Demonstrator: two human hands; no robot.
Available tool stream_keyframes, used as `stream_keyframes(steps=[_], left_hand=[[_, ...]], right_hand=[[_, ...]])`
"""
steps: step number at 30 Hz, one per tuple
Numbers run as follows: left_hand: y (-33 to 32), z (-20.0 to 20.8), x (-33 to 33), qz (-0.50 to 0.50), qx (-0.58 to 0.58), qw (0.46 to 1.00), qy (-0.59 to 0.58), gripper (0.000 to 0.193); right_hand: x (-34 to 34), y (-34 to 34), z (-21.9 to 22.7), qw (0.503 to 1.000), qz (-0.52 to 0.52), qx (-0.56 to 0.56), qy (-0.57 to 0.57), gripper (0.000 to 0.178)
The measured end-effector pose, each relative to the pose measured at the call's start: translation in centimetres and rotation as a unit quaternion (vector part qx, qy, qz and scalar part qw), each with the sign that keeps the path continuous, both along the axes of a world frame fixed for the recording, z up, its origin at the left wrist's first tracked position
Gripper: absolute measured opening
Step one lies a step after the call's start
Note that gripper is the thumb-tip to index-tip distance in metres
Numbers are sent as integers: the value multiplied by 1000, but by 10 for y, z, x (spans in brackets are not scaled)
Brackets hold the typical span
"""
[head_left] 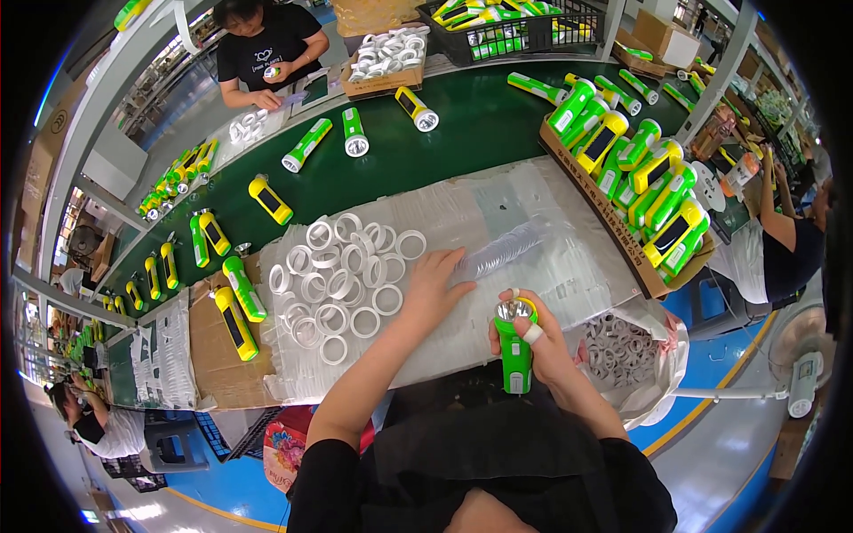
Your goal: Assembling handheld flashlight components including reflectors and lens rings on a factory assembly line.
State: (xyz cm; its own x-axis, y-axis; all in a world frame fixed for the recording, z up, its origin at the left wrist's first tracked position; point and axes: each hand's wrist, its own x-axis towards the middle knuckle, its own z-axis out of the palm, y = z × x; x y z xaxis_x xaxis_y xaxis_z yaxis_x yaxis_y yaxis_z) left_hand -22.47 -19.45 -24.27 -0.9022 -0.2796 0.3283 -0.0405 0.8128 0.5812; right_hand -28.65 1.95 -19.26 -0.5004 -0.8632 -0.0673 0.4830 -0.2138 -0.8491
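Right grip [554,348] holds a flashlight [516,362] by a worktable [573,266] above blue flooring [716,357].

The bright-green cylindrical plastic flashlight [517,360] has a silver reflector [507,311]; the round plastic rings [331,319] are plain white; the long flat table [462,138] is dark green; the floor [697,373] is yellow-striped blue and grey.

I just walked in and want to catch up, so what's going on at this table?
The person's right grip holds a green flashlight, reflector end up. Their left grip lies at the left end of a row of clear discs; whether it touches them is unclear. White rings lie piled to the left, and a box at the right is loaded with flashlights. Across the green surface, another person holds something small.
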Motion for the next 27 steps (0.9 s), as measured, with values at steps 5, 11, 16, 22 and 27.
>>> stream_keyframes(steps=[5,11,16,22,27], left_hand=[[-1,12,7,14,94,994,58,51],[32,68,46,-128,138,979,82,45],[33,69,63,-112,110,979,134,40],[27,58,75,-132,124,974,133,35],[29,55,63,-90,96,969,207,30]], right_hand=[[-3,-6,2,1000,14,4,-6,38],[4,-22,10,997,62,25,30,37],[14,-36,13,993,104,27,38,37],[21,-47,3,987,136,22,88,38],[27,-58,-16,991,51,-15,122,38]])
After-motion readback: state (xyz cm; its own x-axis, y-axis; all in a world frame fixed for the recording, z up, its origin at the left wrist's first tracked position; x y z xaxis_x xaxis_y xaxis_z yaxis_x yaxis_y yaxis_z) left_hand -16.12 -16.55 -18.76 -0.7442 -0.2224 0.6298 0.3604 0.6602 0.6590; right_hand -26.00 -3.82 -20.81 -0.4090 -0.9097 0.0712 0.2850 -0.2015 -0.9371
